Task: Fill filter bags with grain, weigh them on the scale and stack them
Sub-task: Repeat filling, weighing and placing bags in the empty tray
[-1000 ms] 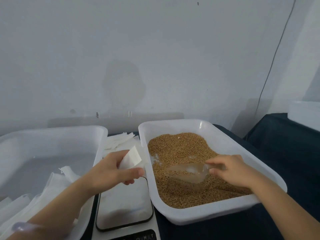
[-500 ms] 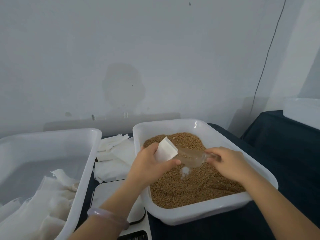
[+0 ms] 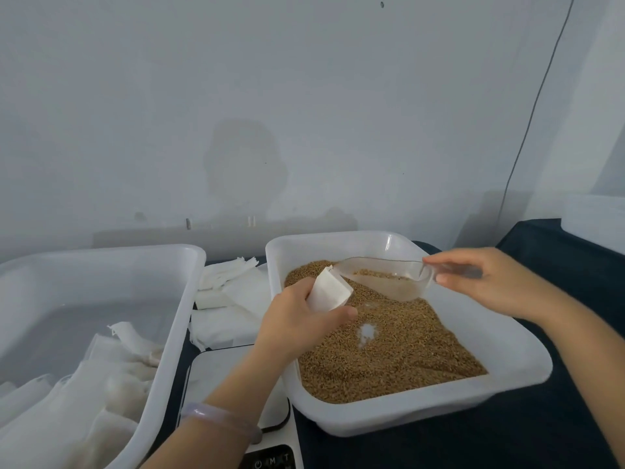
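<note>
White filter bag [image 3: 329,293] tilted open above brown grain [image 3: 389,353].

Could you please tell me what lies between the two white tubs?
In the head view, loose filter bags lie farther back, with the scale nearer.

The left hand [image 3: 301,321] reaches forward from the lower middle, forearm bare, a pale bangle [image 3: 220,418] on its wrist, and its thumb and fingers are curled round a filter bag [image 3: 329,294]. The right hand [image 3: 490,282] comes in from the right, palm down, fingertips pinching the handle of a clear scoop [image 3: 385,277].
</note>
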The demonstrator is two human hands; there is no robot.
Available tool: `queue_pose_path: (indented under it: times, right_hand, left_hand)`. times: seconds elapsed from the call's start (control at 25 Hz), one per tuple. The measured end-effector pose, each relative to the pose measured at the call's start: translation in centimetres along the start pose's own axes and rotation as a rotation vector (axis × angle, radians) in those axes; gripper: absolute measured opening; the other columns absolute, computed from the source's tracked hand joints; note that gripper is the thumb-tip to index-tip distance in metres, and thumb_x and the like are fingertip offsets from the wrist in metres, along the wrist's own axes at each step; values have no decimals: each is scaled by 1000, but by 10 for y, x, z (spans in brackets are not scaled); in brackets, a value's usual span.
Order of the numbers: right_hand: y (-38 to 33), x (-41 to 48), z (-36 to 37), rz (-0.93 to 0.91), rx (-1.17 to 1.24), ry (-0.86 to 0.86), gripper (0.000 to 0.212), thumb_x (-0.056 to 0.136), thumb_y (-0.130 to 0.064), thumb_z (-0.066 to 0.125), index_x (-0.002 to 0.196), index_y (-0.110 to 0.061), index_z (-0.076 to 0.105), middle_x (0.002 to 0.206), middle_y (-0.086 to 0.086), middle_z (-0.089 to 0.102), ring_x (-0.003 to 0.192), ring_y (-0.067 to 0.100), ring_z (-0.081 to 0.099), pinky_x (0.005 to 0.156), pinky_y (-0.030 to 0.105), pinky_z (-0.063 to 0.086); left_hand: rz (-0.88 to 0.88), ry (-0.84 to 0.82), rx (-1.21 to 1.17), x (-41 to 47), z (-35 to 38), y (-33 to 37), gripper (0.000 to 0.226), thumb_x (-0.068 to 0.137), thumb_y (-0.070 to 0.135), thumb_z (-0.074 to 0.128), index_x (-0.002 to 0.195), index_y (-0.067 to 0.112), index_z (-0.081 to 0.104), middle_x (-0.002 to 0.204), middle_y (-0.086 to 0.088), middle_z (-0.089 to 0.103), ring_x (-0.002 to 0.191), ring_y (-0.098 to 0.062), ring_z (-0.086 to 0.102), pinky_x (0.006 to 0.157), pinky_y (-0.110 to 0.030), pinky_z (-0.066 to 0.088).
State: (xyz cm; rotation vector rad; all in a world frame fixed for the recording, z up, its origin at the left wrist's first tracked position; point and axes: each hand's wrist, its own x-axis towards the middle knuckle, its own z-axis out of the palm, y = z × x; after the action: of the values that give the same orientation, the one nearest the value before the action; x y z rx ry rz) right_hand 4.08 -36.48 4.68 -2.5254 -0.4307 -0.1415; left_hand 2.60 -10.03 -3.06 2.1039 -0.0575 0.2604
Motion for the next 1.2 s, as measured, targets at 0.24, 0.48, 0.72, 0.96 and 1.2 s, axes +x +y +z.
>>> queue_pose_path:
  times: [0.24, 0.48, 0.72, 0.96, 1.2]
  right_hand:
    - [-23, 7, -19, -48, -136, -71, 30, 86, -27, 65, 100, -52, 58, 113, -18, 63, 110, -1, 53, 105, 30, 36]
    - [-35, 15, -24, -100, -275, -116, 31, 85, -27, 66, 98, -54, 58, 109, -24, 61, 108, -2, 52, 99, 22, 34]
    - [-40, 18, -26, -155, -388, -98, 31, 83, -32, 68, 96, -57, 56, 101, -28, 59, 108, 1, 54, 107, 32, 34]
    - [-44, 18, -24, -217, -452, -34, 29, 84, -34, 65, 100, -56, 53, 101, -27, 58, 109, 6, 54, 111, 37, 25]
    - [-44, 19, -25, -282, -511, 2, 31, 86, -35, 64, 109, -53, 55, 95, -31, 53, 102, 1, 51, 98, 24, 17]
  left_hand:
    - [59, -31, 58, -3, 1, -2, 43, 62, 60, 75, 87, 30, 56, 78, 11, 62, 73, -11, 62, 68, -34, 53]
    - [102, -57, 278, 1, 3, -1, 49, 63, 67, 70, 87, 31, 48, 78, 12, 58, 73, -10, 57, 67, -31, 48]
    - [126, -78, 328, 1, 5, -3, 51, 65, 67, 68, 92, 28, 47, 85, 9, 61, 80, -16, 59, 71, -36, 52]
    - [129, -61, 359, 3, 7, -3, 53, 67, 69, 63, 85, 27, 37, 78, 9, 54, 79, -20, 58, 61, -32, 44]
    - [159, -78, 360, 3, 7, -4, 53, 70, 67, 63, 91, 27, 37, 81, 9, 56, 78, -19, 58, 60, -32, 43]
